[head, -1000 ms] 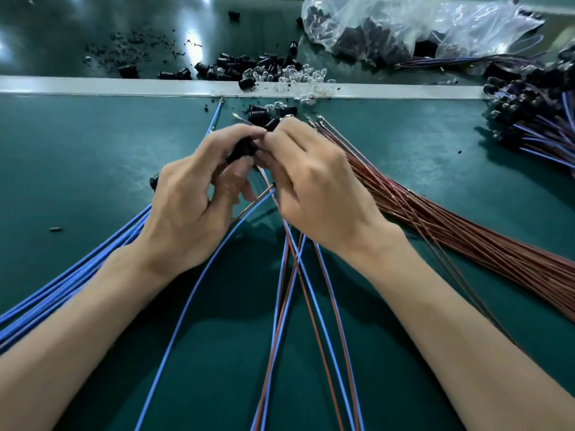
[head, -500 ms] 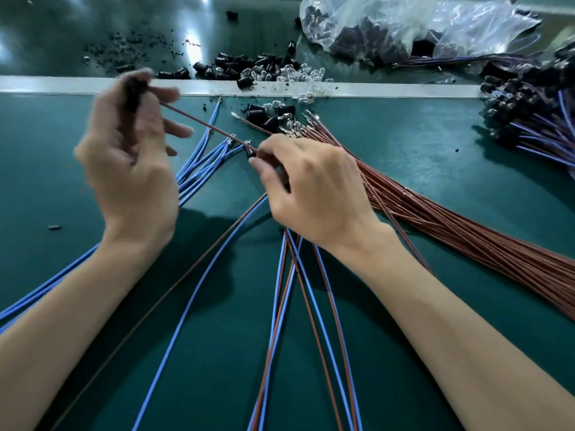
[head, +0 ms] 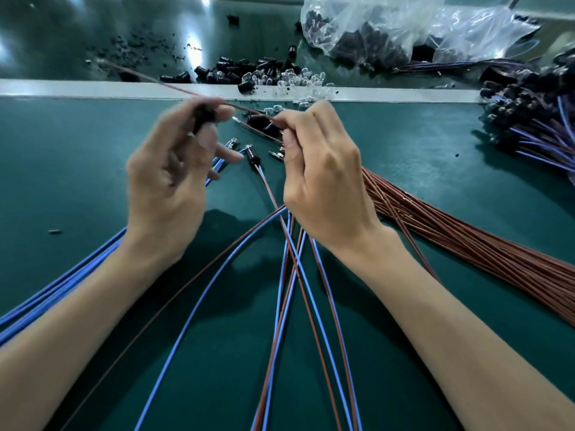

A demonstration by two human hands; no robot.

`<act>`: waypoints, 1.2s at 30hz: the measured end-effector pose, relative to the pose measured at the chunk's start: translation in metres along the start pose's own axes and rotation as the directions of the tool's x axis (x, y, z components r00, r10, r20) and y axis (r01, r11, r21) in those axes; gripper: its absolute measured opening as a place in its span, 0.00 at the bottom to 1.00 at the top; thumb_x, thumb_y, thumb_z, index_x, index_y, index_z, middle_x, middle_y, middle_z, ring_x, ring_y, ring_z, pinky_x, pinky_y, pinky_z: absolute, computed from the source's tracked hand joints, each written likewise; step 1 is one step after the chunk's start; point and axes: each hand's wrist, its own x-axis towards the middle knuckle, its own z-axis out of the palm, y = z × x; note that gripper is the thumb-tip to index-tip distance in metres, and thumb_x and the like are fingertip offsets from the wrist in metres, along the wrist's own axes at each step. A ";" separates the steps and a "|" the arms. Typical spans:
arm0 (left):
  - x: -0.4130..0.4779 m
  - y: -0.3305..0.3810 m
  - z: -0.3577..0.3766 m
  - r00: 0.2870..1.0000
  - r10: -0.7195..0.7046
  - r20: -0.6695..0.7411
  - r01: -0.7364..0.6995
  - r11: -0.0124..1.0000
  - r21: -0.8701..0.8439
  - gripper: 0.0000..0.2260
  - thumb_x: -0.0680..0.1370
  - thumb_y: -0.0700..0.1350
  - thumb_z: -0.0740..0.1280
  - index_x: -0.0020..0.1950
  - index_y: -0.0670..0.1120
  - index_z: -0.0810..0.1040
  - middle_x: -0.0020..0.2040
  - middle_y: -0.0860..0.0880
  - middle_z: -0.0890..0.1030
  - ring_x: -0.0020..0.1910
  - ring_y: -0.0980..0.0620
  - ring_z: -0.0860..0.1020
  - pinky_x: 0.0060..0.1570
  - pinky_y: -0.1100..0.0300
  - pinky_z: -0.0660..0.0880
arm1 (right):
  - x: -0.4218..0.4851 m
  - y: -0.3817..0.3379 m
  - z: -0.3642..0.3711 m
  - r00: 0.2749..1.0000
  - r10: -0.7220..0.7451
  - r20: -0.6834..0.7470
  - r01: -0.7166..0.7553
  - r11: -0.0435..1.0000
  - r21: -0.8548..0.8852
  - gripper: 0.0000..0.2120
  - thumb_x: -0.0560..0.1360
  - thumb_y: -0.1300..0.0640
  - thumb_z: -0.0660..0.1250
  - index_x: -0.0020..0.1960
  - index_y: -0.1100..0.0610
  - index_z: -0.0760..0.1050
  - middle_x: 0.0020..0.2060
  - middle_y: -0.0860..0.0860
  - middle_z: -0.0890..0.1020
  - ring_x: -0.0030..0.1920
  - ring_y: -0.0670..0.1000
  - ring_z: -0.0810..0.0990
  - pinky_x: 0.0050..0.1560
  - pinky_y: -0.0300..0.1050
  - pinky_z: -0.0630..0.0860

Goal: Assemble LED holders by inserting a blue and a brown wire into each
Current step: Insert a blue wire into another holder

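**Step in hand (judged from the grip): insertion of a brown wire into an LED holder.**

The black LED holder (head: 203, 117) is pinched between the thumb and fingers of the left hand (head: 168, 188) and is held raised above the table (head: 68, 169). The brown wire (head: 186, 90) is pinched at the fingertips of the right hand (head: 326, 181). From there it runs up and to the left, past the left fingertips. Both hands are therefore closed on their parts. Because of motion blur, it cannot be told whether the wire has entered the holder.

Recommended practice:

1. The wire should be gripped close to its terminal, so that it is not buckled under push.
2. The holder's opening should be turned to face the terminal squarely.
3. The terminal should be pushed straight in, without twisting, until it is seated.
4. Seating should be confirmed by a light pull.

A bundle of blue wires (head: 62, 290) is laid at the left, and a bundle of brown wires (head: 466, 244) at the right. 1 wired holder (head: 251, 153) is lying on the table between the hands.
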 end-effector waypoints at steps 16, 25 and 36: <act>-0.005 0.016 -0.003 0.780 -0.253 0.572 0.465 0.847 -0.259 0.13 0.75 0.48 0.64 0.57 0.50 0.82 0.54 0.54 0.83 0.50 0.48 0.83 0.51 0.61 0.76 | 0.009 -0.011 -0.002 0.706 0.577 0.411 -0.542 0.066 0.838 0.12 0.84 0.56 0.51 0.44 0.58 0.67 0.28 0.52 0.82 0.24 0.45 0.77 0.23 0.34 0.71; -0.003 0.011 -0.010 0.693 -0.280 0.665 0.578 0.766 -0.280 0.12 0.75 0.50 0.68 0.54 0.47 0.82 0.58 0.39 0.80 0.58 0.39 0.79 0.58 0.52 0.74 | 0.013 0.005 -0.004 0.647 0.595 0.476 -0.414 -0.249 0.875 0.12 0.82 0.55 0.56 0.43 0.53 0.73 0.38 0.47 0.84 0.36 0.43 0.76 0.37 0.36 0.70; -0.006 0.017 -0.001 0.796 -0.360 0.487 0.500 0.845 -0.192 0.10 0.74 0.41 0.64 0.45 0.50 0.85 0.44 0.54 0.83 0.44 0.58 0.80 0.48 0.67 0.75 | 0.006 0.012 -0.003 0.773 0.418 0.477 -0.574 0.142 0.806 0.12 0.81 0.52 0.57 0.51 0.57 0.76 0.37 0.48 0.81 0.36 0.44 0.75 0.37 0.37 0.70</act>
